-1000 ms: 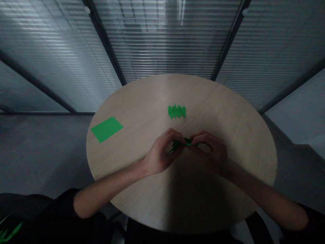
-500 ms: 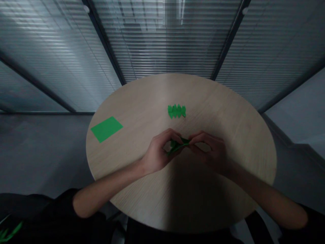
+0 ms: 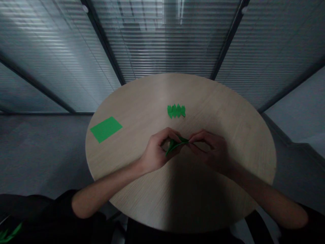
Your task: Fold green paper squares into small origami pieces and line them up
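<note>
My left hand and my right hand hold a folded piece of green paper between them above the round wooden table. Its pointed end slants down beside my left fingers, and its other end is pinched by my right fingertips. Straight ahead of my hands lies a pleated green paper strip with a zigzag outline. Further left, a flat rectangular green paper sheet lies on the tabletop. Neither hand touches these.
Slatted blinds behind glass panels with dark frames stand beyond the table, above a grey floor. My black sleeves show at the lower corners. A small green paper shape shows against the dark at the lower left.
The paper between my hands has shifted slightly, with its lower tip now curving down more smoothly beside my left fingers. My hands stay in nearly the same place; the strip and sheet have not moved.
</note>
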The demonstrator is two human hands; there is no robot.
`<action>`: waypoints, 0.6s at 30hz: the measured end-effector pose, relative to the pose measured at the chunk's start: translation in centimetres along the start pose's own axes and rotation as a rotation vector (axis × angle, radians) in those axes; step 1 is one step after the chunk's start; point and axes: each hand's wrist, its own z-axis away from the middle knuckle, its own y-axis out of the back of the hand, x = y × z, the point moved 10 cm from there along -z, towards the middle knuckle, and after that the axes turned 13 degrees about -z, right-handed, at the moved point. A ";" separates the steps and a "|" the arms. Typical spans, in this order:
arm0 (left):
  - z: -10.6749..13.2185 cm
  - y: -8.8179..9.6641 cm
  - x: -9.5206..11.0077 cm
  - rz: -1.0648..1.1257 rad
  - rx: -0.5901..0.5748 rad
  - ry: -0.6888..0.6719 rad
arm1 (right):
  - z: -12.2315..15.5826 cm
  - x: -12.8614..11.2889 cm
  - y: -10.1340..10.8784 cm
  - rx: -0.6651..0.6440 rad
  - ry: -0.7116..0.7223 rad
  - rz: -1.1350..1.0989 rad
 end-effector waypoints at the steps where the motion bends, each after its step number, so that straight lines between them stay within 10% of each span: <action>1: 0.0 -0.1 0.0 0.015 -0.009 0.002 | 0.0 0.0 -0.1 -0.004 -0.001 -0.003; 18: -0.1 0.0 0.0 0.021 -0.011 0.037 | -0.1 0.6 0.3 0.035 -0.096 -0.088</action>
